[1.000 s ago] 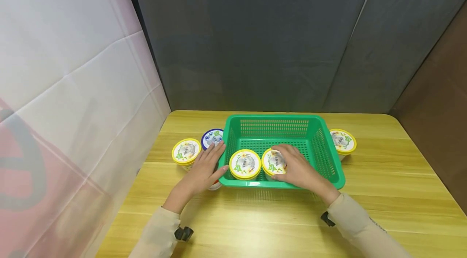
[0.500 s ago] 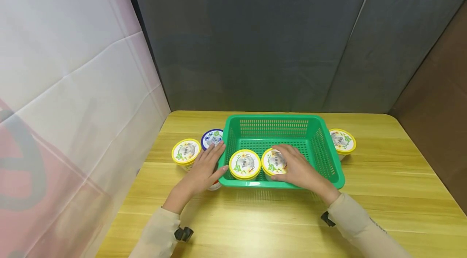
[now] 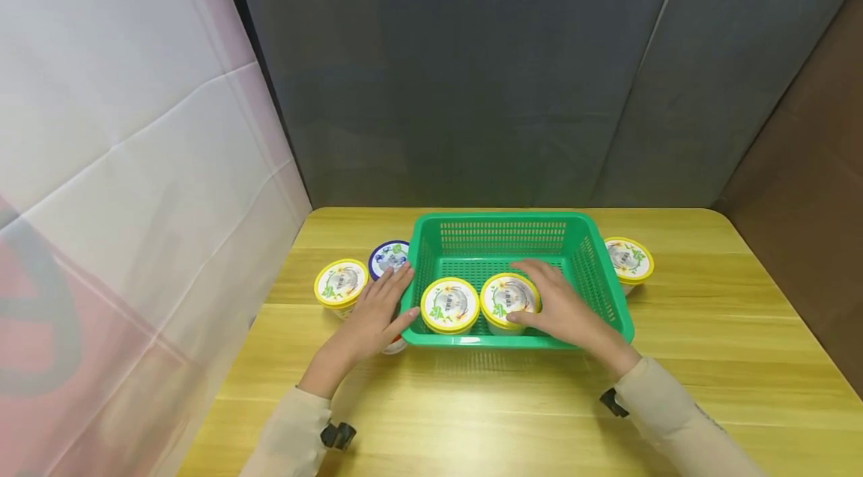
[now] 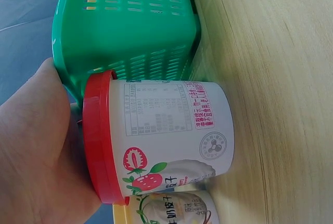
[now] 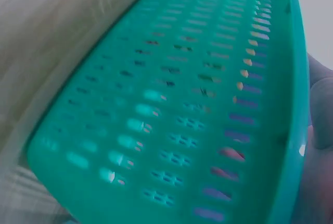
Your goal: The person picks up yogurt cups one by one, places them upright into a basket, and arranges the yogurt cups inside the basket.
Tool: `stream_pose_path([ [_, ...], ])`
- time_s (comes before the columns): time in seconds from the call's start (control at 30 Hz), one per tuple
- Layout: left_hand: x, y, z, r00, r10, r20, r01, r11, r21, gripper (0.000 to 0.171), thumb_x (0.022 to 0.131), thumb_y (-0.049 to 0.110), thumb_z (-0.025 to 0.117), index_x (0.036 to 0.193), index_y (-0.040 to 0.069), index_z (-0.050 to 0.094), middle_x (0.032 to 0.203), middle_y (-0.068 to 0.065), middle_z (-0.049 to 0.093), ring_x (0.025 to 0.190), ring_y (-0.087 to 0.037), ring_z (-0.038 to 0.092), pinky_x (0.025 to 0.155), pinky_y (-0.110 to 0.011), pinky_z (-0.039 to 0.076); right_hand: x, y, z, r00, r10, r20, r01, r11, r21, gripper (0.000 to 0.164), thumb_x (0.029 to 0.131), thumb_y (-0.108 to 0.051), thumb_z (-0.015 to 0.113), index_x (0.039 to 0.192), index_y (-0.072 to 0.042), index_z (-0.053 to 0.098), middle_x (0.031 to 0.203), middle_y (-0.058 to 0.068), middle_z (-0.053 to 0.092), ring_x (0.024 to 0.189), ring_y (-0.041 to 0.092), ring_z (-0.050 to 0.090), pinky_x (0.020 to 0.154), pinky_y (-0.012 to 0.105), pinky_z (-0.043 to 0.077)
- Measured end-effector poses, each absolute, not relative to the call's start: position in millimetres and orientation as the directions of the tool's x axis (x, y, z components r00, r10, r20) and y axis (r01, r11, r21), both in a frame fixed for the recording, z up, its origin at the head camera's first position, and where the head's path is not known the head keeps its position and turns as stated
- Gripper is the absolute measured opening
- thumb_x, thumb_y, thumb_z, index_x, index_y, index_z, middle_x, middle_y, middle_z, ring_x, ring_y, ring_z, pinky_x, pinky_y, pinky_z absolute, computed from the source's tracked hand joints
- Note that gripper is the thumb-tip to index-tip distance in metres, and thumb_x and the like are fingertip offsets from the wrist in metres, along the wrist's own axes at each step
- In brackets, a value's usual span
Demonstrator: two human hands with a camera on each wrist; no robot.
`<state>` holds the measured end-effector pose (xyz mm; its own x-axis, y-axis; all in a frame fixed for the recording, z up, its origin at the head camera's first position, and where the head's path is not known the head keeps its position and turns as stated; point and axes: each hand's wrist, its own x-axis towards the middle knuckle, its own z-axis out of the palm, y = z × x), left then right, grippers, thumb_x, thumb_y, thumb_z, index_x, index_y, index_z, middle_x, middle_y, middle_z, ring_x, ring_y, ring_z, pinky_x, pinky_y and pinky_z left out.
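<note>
Two tubs stand upright side by side at the front of a green basket (image 3: 519,342): a left yellow-lidded tub (image 3: 449,305) and a right yellow-lidded tub (image 3: 509,296). My right hand (image 3: 566,312) hovers around the right tub's right side, fingers spread, thumb tip over the lid; whether it touches is unclear. With fingers extended, my left hand (image 3: 371,316) rests at the basket's left rim. Beneath it stands a red-lidded tub (image 4: 166,130) with a strawberry print, beside the basket. The right wrist view is blurred and shows mostly the basket's wall (image 5: 156,99).
Left of the basket stand a blue-lidded tub (image 3: 387,256) and another yellow-lidded tub (image 3: 340,282). One more yellow-lidded tub (image 3: 628,260) stands against the right side. All are on a wooden table (image 3: 485,417), with a dark partition (image 3: 472,87) behind.
My right hand has loosened from the right tub in the basket and shifted slightly right, baring more of its lid. The left hand stays put; the head view has shifted slightly.
</note>
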<state>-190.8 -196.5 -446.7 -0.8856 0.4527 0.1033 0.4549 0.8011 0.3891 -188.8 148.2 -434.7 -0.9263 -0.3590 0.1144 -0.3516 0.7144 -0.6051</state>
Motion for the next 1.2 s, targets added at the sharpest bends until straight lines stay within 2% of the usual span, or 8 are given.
stream_pose_path([
  [0.3, -191, -196, -448, -0.886, 0.450, 0.112, 0.456, 0.798, 0.394, 0.071, 0.102, 0.046, 0.047, 0.159, 0.015, 0.021, 0.168, -0.001, 0.016, 0.155, -0.037, 0.015, 0.123, -0.063, 0.013, -192, 173, -418, -0.940, -0.297, 0.169, -0.338, 0.742, -0.579, 0.084, 0.085, -0.040, 0.077, 0.153, -0.015, 0.035, 0.158, 0.016, 0.033, 0.146, 0.042, 0.029, 0.110, 0.067, 0.034],
  [0.53, -192, -196, -449, -0.886, 0.449, 0.118, 0.457, 0.800, 0.390, 0.071, 0.102, 0.047, 0.047, 0.159, 0.016, 0.020, 0.168, 0.000, 0.016, 0.155, -0.037, 0.015, 0.123, -0.063, 0.013, -195, 198, -409, -0.958, -0.238, 0.162, -0.287, 0.740, -0.608, 0.085, 0.086, -0.043, 0.075, 0.154, -0.015, 0.032, 0.161, 0.018, 0.027, 0.149, 0.044, 0.023, 0.111, 0.070, 0.030],
  [0.7, -193, -196, -451, -0.886, 0.447, 0.122, 0.457, 0.798, 0.394, 0.071, 0.102, 0.046, 0.048, 0.159, 0.016, 0.021, 0.168, 0.000, 0.017, 0.155, -0.037, 0.015, 0.123, -0.063, 0.013, -197, 218, -406, -0.965, -0.189, 0.181, -0.261, 0.756, -0.601, 0.085, 0.087, -0.044, 0.073, 0.154, -0.014, 0.031, 0.160, 0.020, 0.028, 0.147, 0.046, 0.024, 0.110, 0.071, 0.029],
  [0.97, -194, -196, -453, -0.886, 0.447, 0.123, 0.457, 0.797, 0.395, 0.071, 0.101, 0.046, 0.048, 0.159, 0.015, 0.022, 0.168, -0.003, 0.019, 0.155, -0.037, 0.016, 0.122, -0.064, 0.014, -201, 245, -406, -0.969, -0.140, 0.206, -0.237, 0.769, -0.594, 0.083, 0.089, -0.040, 0.073, 0.153, -0.006, 0.032, 0.156, 0.025, 0.031, 0.142, 0.050, 0.026, 0.108, 0.072, 0.029],
  [1.2, -195, -196, -454, -0.887, 0.446, 0.123, 0.456, 0.801, 0.387, 0.071, 0.101, 0.046, 0.048, 0.159, 0.015, 0.022, 0.168, -0.002, 0.019, 0.155, -0.037, 0.016, 0.122, -0.064, 0.015, -204, 271, -408, -0.976, -0.091, 0.199, -0.196, 0.769, -0.608, 0.077, 0.094, -0.041, 0.065, 0.154, -0.007, 0.030, 0.156, 0.028, 0.029, 0.140, 0.054, 0.025, 0.102, 0.075, 0.029],
])
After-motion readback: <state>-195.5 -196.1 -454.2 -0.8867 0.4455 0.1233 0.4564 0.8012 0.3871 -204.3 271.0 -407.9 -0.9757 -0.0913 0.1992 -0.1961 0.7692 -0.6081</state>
